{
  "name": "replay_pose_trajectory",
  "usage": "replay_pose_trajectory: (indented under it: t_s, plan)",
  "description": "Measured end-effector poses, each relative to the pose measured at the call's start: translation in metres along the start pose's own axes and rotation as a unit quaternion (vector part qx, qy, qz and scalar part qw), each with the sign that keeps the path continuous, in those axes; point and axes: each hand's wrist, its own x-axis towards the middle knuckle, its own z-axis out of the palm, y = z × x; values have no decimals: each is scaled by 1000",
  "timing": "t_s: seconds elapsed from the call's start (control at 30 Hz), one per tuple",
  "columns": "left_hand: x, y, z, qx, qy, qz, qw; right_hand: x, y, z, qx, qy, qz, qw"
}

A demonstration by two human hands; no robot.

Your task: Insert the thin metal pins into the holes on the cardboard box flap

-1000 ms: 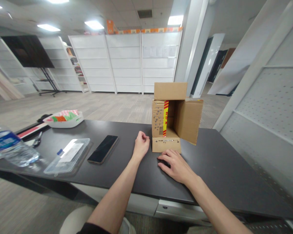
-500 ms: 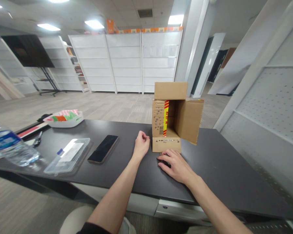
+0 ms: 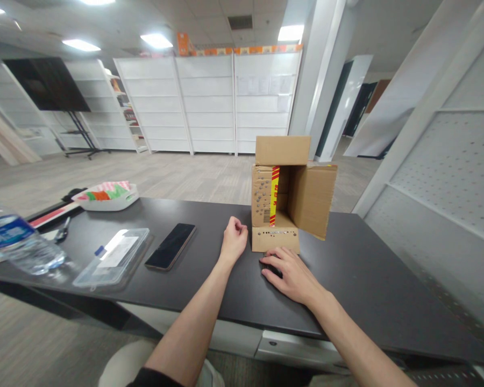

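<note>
Just left of the cardboard box (image 3: 312, 201), my left hand (image 3: 234, 239) rests on the dark table with its fingers curled in and pressed together; anything inside them is hidden. My right hand (image 3: 288, 273) lies on the table in front of the box, its fingers bent and the thumb apart from them. Small dark marks show by its fingertips, too fine to make out. The box stands with its open side towards me and its flaps spread. Small round grey spots dot its left flap, beside red and yellow tape (image 3: 274, 196). A row of dots crosses the lower flap (image 3: 275, 239).
Left of my hands lie a black phone (image 3: 171, 246) and a clear plastic case (image 3: 113, 257) with a white label. Farther left are a water bottle (image 3: 20, 242), a pen (image 3: 63, 230) and a white basket (image 3: 108, 202) of colourful packets. A perforated panel (image 3: 447, 177) rises at the right.
</note>
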Motion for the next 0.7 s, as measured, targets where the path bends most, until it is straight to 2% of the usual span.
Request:
replay_pose_trajectory:
  t_s: [0.4,0.7]
  plan:
    - [-1,5,0,3,-4,-5,1000,5,8,-3,63,48,15,997]
    - [1,1,1,6,2,1,1000,27,20,-3,21,98,5,995]
